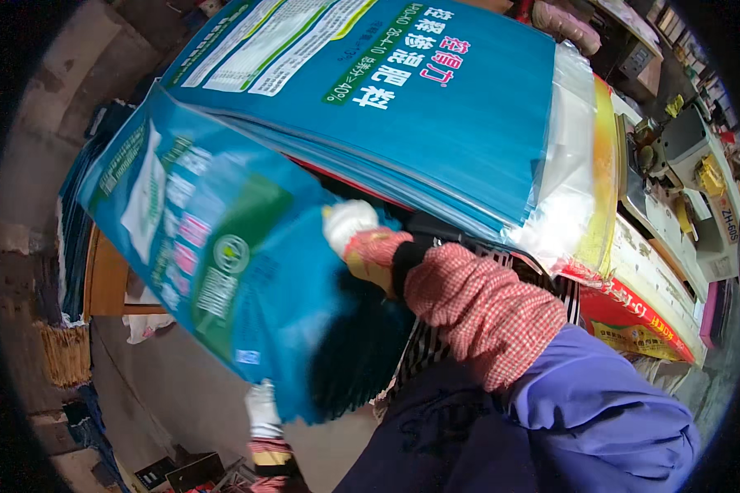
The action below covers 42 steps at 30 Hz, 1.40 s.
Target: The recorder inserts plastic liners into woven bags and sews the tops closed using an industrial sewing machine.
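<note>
A flat blue plastic sack (304,246) with a green printed band hangs tilted in front of me, held between my two hands. My right hand (358,234), in a white glove, is closed on its upper right edge. At its lower edge is my left hand (263,407), also white-gloved; its fingers are partly hidden, but the hand grips the sack there. Beyond and partly behind this sack lies a tall stack of matching blue sacks (469,123), with clear plastic at their right ends.
Red and yellow packaging (633,320) sits under the stack's right end. Benches with machine parts (666,156) stand at the far right. To the left are a wooden box (107,275) and bundled dark sheets (72,230). Dark flat objects (181,472) lie on the floor at lower left.
</note>
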Each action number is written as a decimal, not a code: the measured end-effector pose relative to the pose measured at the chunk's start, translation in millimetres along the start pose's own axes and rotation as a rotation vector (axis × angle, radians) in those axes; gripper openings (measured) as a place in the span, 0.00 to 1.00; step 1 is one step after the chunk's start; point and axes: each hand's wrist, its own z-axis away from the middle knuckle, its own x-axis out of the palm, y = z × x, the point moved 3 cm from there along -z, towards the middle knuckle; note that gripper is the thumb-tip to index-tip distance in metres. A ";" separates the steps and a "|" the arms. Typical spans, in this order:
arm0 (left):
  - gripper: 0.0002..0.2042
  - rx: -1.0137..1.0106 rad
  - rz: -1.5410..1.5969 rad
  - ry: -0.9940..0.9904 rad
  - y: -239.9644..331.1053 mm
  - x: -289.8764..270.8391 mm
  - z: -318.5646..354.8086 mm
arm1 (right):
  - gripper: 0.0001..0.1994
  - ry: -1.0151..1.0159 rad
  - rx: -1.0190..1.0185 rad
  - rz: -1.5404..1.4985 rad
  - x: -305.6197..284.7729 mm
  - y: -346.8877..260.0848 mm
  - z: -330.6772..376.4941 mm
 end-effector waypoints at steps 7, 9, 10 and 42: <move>0.09 -0.435 0.414 -0.363 -109.8 147.8 89.6 | 0.17 -0.503 0.046 -0.717 157.5 70.9 36.9; 0.07 -0.742 0.709 -0.328 -109.7 154.6 98.0 | 0.17 -0.476 0.052 -0.713 144.2 68.0 35.6; 0.05 -0.526 0.611 -0.365 -88.8 143.1 87.8 | 0.17 -0.445 0.067 -0.709 136.6 70.4 37.0; 0.12 1.530 -0.506 0.025 530.4 214.0 10.2 | 0.05 0.777 0.638 -1.500 -176.9 225.6 300.0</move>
